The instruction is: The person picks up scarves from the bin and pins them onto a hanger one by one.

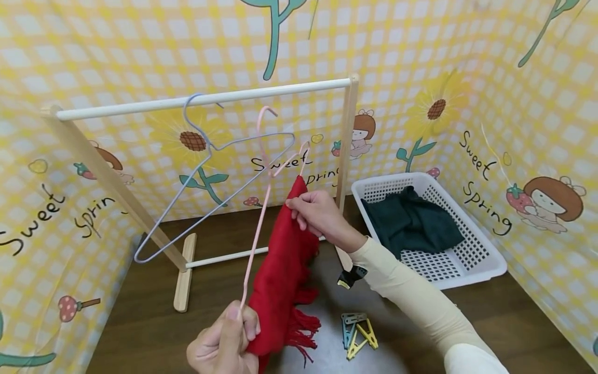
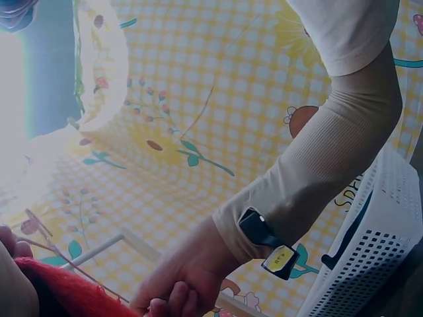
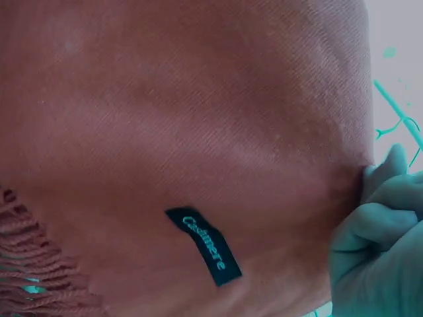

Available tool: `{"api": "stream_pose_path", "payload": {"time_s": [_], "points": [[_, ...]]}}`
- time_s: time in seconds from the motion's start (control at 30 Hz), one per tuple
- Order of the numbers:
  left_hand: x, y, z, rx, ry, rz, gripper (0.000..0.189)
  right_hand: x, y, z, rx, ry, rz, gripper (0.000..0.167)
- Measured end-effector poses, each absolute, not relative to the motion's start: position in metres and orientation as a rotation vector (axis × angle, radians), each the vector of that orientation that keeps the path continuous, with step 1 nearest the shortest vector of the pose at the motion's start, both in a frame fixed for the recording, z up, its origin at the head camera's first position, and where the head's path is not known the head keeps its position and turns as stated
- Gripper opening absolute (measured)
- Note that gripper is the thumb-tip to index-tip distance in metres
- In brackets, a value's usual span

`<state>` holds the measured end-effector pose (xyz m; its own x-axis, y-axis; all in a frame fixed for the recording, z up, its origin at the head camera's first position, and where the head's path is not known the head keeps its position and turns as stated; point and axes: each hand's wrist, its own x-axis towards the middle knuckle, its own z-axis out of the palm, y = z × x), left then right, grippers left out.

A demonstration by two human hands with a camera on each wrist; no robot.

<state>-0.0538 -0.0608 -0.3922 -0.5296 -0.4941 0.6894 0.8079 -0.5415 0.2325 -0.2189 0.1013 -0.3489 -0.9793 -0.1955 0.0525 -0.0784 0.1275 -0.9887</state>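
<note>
A red fringed scarf (image 1: 282, 259) hangs over the lower bar of a pink hanger (image 1: 257, 236). My left hand (image 1: 224, 340) grips the hanger's near corner, close to the scarf's edge. Farther along, my right hand (image 1: 320, 215) pinches the upper edge of the scarf between thumb and fingers. The hanger's hook points up, below and in front of the rack's top rail. In the right wrist view the scarf (image 3: 198, 112) fills most of the picture, with a dark "Cashmere" label (image 3: 206, 247) on it and the right hand (image 3: 380, 244) at its edge.
A lavender hanger (image 1: 219, 205) hangs on the rack's white rail (image 1: 154, 105). At the right, a white perforated basket (image 1: 486, 262) holds dark green cloth (image 1: 416, 223). Several clothes pegs (image 1: 357, 332) lie on the floor near the scarf's fringe. Patterned walls stand around.
</note>
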Motion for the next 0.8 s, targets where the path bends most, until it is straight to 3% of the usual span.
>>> {"api": "stream_pose_path", "payload": {"time_s": [0.53, 0.8], "points": [[-0.055, -0.051, -0.396, -0.791, -0.658, -2.193, 0.047, -0.235, 0.13, -0.348, -0.07, 2.354, -2.282, 0.037], [-0.045, -0.063, -0.399, -0.653, -0.665, -2.246, 0.048, -0.234, 0.109, -0.368, -0.136, 2.302, -2.27, 0.044]]}}
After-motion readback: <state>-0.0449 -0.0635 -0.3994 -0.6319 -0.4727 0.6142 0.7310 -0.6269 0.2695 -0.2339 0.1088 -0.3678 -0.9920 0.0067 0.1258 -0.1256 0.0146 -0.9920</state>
